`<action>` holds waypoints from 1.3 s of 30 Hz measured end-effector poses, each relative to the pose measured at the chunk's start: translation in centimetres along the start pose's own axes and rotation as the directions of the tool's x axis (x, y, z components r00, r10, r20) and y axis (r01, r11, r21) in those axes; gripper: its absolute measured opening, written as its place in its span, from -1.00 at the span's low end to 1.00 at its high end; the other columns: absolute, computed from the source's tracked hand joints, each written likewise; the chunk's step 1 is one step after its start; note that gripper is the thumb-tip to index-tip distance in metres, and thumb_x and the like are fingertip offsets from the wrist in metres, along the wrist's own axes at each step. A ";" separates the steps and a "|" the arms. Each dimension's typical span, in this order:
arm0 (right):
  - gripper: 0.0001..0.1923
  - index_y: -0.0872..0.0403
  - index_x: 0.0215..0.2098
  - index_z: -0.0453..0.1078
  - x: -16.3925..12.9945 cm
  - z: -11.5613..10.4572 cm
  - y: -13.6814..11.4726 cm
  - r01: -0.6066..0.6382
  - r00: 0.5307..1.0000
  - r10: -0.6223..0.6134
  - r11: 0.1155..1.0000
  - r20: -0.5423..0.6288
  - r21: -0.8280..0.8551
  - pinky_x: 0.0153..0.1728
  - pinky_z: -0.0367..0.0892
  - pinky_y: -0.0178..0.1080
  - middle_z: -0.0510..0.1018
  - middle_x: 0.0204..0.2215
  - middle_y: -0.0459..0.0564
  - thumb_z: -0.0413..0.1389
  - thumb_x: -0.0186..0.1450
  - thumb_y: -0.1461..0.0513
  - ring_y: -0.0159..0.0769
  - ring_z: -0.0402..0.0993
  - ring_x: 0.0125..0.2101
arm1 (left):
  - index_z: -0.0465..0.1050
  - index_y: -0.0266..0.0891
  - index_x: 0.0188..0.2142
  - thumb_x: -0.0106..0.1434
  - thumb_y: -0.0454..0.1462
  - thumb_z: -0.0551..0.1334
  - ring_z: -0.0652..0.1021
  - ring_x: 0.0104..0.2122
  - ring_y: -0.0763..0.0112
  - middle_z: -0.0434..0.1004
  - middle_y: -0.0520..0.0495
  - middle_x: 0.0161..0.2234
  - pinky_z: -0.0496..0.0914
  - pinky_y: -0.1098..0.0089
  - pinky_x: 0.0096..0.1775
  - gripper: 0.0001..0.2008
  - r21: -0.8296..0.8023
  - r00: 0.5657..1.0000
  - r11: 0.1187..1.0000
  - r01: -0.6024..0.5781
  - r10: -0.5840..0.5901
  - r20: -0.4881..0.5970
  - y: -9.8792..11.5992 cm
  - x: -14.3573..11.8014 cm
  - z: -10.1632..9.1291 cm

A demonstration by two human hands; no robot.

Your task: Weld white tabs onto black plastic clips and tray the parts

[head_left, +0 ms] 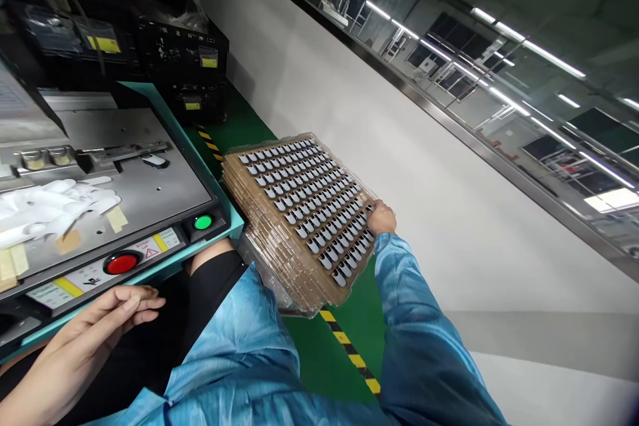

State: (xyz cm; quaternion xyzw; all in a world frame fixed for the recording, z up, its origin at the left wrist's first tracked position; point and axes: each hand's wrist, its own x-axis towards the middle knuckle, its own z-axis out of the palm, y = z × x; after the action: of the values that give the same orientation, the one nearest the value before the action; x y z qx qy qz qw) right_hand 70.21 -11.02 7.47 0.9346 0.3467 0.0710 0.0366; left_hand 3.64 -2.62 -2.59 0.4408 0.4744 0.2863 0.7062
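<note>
1. Right — your right hand (382,218) is clamped on the far edge of the stack of trays (299,213), fingers curled over the top tray's rim, thumb hidden under it.
2. The stack sits off to the right of the machine, partly over your lap, with the green floor (319,353) below it. It tilts, its near corner lower than the corner under your hand.
3. The top tray is full of rows of small dark parts (309,203), which look loose in their pockets. In my view you should level the stack so nothing slides.
4. One hand on one edge looks like a weak hold for that many trays. Better to get support under the low near corner, which overhangs.
5. Your left hand (107,319) is free, fingers loosely together and slightly curled, holding nothing. It hovers just below the machine's front edge, near the red button (121,263).
6. Keep that hand off the red button and the green button (202,221) further along the front panel; a bump is a risk.
7. White gloves (54,203) lie on the machine's plate (150,186), past your left hand. Nobody is touching them.
</note>
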 end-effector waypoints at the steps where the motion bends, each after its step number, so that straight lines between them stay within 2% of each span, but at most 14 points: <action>1: -0.55 0.14 0.29 0.35 0.1 0.1 0.0 -0.001 1.000 0.001 1.000 0.014 -0.009 0.18 0.26 -0.08 0.53 0.01 0.23 0.11 0.44 0.29 0.03 0.39 0.14 | 0.61 -0.03 -0.15 0.24 0.16 0.37 0.59 0.10 -0.04 0.61 -0.15 0.00 0.56 0.19 0.08 -0.60 0.002 1.000 1.000 0.003 -0.003 0.004 0.1 -0.1 0.0; 6: -0.55 0.11 0.30 0.39 0.5 0.2 -0.2 -0.012 0.999 0.012 1.000 0.041 -0.020 0.17 0.27 -0.12 0.56 0.05 0.22 0.08 0.45 0.31 0.01 0.40 0.17 | 0.59 -0.10 -0.12 0.22 0.16 0.41 0.60 0.08 0.03 0.61 -0.15 0.02 0.57 0.31 0.06 -0.55 -0.007 0.999 0.999 0.032 -0.032 0.043 0.3 -0.1 -0.1; 10: -0.55 0.12 0.29 0.41 0.1 -0.6 -0.6 0.000 0.999 0.001 1.000 0.046 -0.023 0.17 0.29 -0.08 0.56 0.08 0.22 0.07 0.45 0.33 0.05 0.42 0.17 | 0.57 -0.14 -0.08 0.26 0.16 0.38 0.60 0.07 0.06 0.60 -0.16 0.05 0.54 0.30 0.08 -0.52 0.018 0.999 1.000 0.002 -0.003 0.053 0.7 0.1 -0.1; 14: -0.60 0.04 0.23 0.49 0.8 -1.9 -2.0 0.044 0.999 -0.042 0.997 -0.026 0.067 0.07 0.37 -0.04 0.57 0.06 0.23 0.13 0.46 0.29 0.04 0.50 0.07 | 0.56 -0.19 -0.15 0.34 0.10 0.36 0.61 -0.09 0.15 0.59 -0.17 -0.11 0.52 0.25 -0.03 -0.59 0.133 0.978 0.969 -0.206 0.199 0.065 3.0 -0.3 0.9; 17: -0.69 0.03 0.11 0.56 3.3 -3.1 -6.1 0.251 0.960 -0.214 0.943 -0.180 0.219 0.01 0.38 -0.08 0.60 0.00 0.24 0.27 0.41 0.28 -0.04 0.54 -0.05 | 0.48 -0.20 -0.22 0.45 -0.01 0.28 0.52 -0.21 0.28 0.51 -0.14 -0.23 0.45 0.27 -0.12 -0.70 0.202 0.898 0.875 -0.440 0.423 0.124 5.3 -0.1 1.2; 19: -0.72 -0.03 0.07 0.57 4.1 -4.7 -11.2 0.408 0.906 -0.343 0.863 -0.247 0.297 -0.07 0.37 -0.10 0.63 -0.08 0.17 0.30 0.40 0.28 -0.12 0.55 -0.17 | 0.45 -0.20 -0.21 0.53 -0.08 0.19 0.48 -0.21 0.31 0.48 -0.14 -0.24 0.41 0.24 -0.09 -0.74 0.310 0.850 0.793 -0.525 0.510 0.135 6.6 0.2 0.7; 22: -0.71 -0.06 0.06 0.57 1.8 -8.3 -21.0 0.632 0.775 -0.562 0.691 -0.288 0.351 -0.13 0.36 -0.16 0.63 -0.16 0.05 0.28 0.40 0.34 -0.19 0.53 -0.24 | 0.44 -0.19 -0.20 0.55 -0.13 0.15 0.50 -0.15 0.31 0.49 -0.15 -0.18 0.40 0.23 -0.04 -0.77 0.497 0.792 0.652 -0.573 0.595 0.133 7.7 0.2 -0.6; 25: -0.73 0.01 0.07 0.56 -3.0 -10.8 -31.3 0.829 0.537 -0.804 0.444 -0.257 0.341 0.02 0.39 -0.15 0.60 0.01 0.04 0.24 0.42 0.33 -0.16 0.54 -0.09 | 0.45 -0.18 -0.14 0.53 -0.14 0.19 0.51 -0.10 0.25 0.51 -0.14 -0.13 0.41 0.21 -0.02 -0.82 0.698 0.725 0.457 -0.551 0.677 0.129 8.1 0.5 -2.5; 28: -0.69 0.05 0.10 0.55 -7.9 -10.7 -40.1 0.938 0.259 -0.931 0.178 -0.258 0.298 0.21 0.30 -0.10 0.56 0.08 0.04 0.24 0.41 0.36 -0.08 0.45 0.12 | 0.44 -0.19 -0.10 0.52 -0.12 0.19 0.51 -0.07 0.19 0.52 -0.16 -0.11 0.40 0.15 0.02 -0.81 0.851 0.659 0.288 -0.440 0.747 0.088 8.3 1.5 -5.2; 31: -0.66 0.07 0.10 0.52 -12.1 -8.8 -46.6 0.939 0.095 -0.944 -0.019 -0.315 0.343 0.22 0.31 -0.07 0.54 0.08 0.03 0.28 0.37 0.38 -0.07 0.42 0.12 | 0.44 -0.21 -0.09 0.52 -0.13 0.18 0.50 -0.01 0.14 0.52 -0.18 -0.06 0.40 0.12 0.05 -0.80 0.921 0.604 0.224 -0.319 0.797 0.016 8.6 2.7 -8.2; 32: -0.64 0.08 0.10 0.52 -13.2 -8.0 -48.3 0.930 0.067 -0.938 -0.064 -0.340 0.361 0.22 0.31 -0.06 0.53 0.08 0.04 0.29 0.35 0.38 -0.07 0.41 0.12 | 0.44 -0.21 -0.08 0.51 -0.13 0.18 0.50 0.00 0.13 0.52 -0.18 -0.05 0.40 0.11 0.07 -0.80 0.933 0.591 0.217 -0.288 0.807 -0.005 8.6 3.1 -9.1; 34: -0.63 0.07 0.10 0.51 -14.8 -6.4 -50.7 0.909 0.050 -0.922 -0.117 -0.383 0.401 0.21 0.31 -0.05 0.52 0.07 0.05 0.30 0.33 0.39 -0.07 0.41 0.10 | 0.44 -0.21 -0.07 0.51 -0.12 0.18 0.50 0.02 0.13 0.52 -0.18 -0.03 0.40 0.11 0.08 -0.79 0.943 0.570 0.220 -0.249 0.820 -0.041 8.8 3.6 -10.5; 36: -0.66 0.07 0.07 0.52 -15.8 -5.0 -52.2 0.890 0.069 -0.902 -0.138 -0.425 0.435 0.18 0.31 -0.05 0.52 0.05 0.05 0.30 0.34 0.38 -0.08 0.41 0.07 | 0.43 -0.21 -0.07 0.51 -0.12 0.18 0.50 0.02 0.13 0.52 -0.17 -0.03 0.40 0.12 0.07 -0.79 0.944 0.554 0.230 -0.238 0.830 -0.063 8.8 3.9 -11.1; 39: -0.82 0.07 -0.02 0.53 -16.4 -3.5 -53.1 0.870 0.130 -0.865 -0.135 -0.485 0.473 0.13 0.33 -0.07 0.54 -0.01 0.06 0.25 0.41 0.34 -0.08 0.41 0.02 | 0.44 -0.20 -0.06 0.50 -0.12 0.19 0.50 0.00 0.15 0.52 -0.16 -0.04 0.39 0.13 0.05 -0.80 0.946 0.540 0.216 -0.240 0.840 -0.055 9.0 4.1 -11.1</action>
State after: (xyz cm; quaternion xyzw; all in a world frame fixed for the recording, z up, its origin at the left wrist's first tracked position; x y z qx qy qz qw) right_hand 23.23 18.52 2.91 0.3990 0.8704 -0.1000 -0.2704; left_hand -4.84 8.66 1.91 0.7639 0.5311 0.3646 0.0385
